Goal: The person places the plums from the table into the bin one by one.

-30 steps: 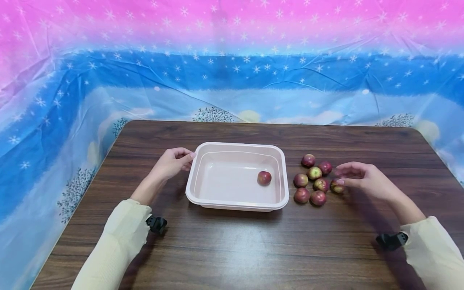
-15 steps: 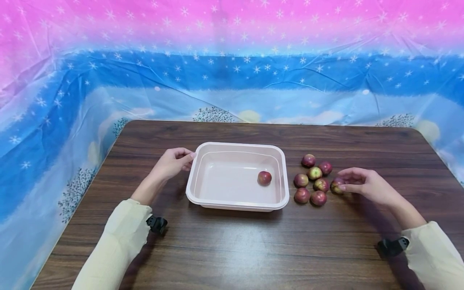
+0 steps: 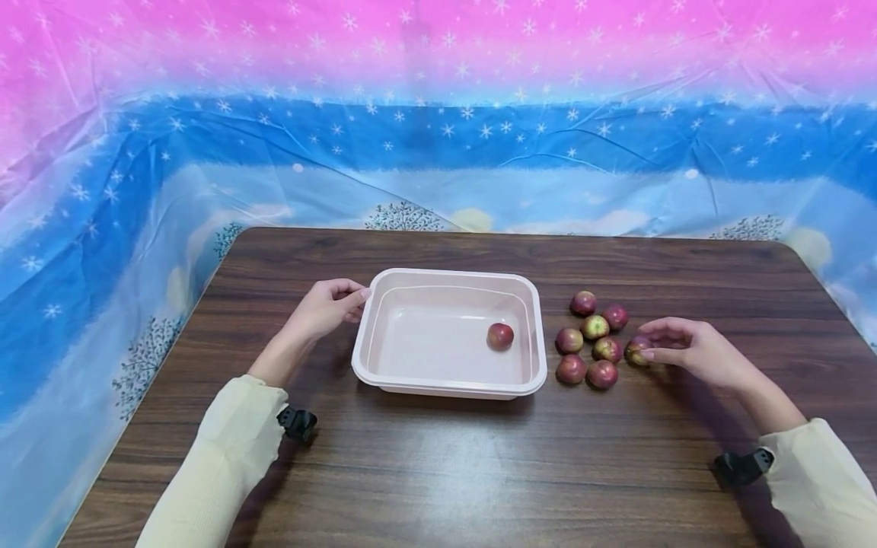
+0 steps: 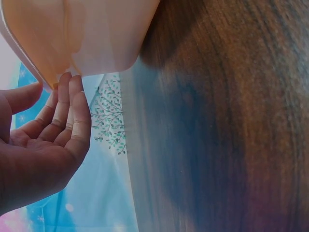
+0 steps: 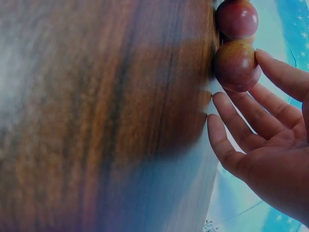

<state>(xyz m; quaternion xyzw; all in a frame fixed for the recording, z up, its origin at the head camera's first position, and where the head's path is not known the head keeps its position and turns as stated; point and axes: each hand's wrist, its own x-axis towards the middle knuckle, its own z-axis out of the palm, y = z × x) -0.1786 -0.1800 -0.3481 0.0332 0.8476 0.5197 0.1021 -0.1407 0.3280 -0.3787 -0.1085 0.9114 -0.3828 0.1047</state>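
Note:
My left hand point(image 3: 327, 308) pinches the left rim of a pale pink plastic tub point(image 3: 425, 384), thumb on top and fingers beneath, as the left wrist view also shows. Inside the tub, toward its right end, lies one small red apple point(image 3: 500, 336). My right hand point(image 3: 699, 354) holds another small apple point(image 5: 236, 66) between thumb and fingers, at the right side of a loose group. That apple is red with a yellowish patch and sits at table level. Its far side is hidden by the fingertips in the head view.
Several more small apples, among them a yellow-green one point(image 3: 594, 327), lie between the tub and my right hand. A dark wood-grain table point(image 3: 438, 472) carries everything. Behind it hangs a pink and blue snowflake cloth point(image 3: 438, 129). Each wrist wears a black camera point(image 3: 297, 423).
My right hand has come down a little and its thumb and fingers have closed on the rightmost apple, which turned slightly. The left hand and tub have stayed put.

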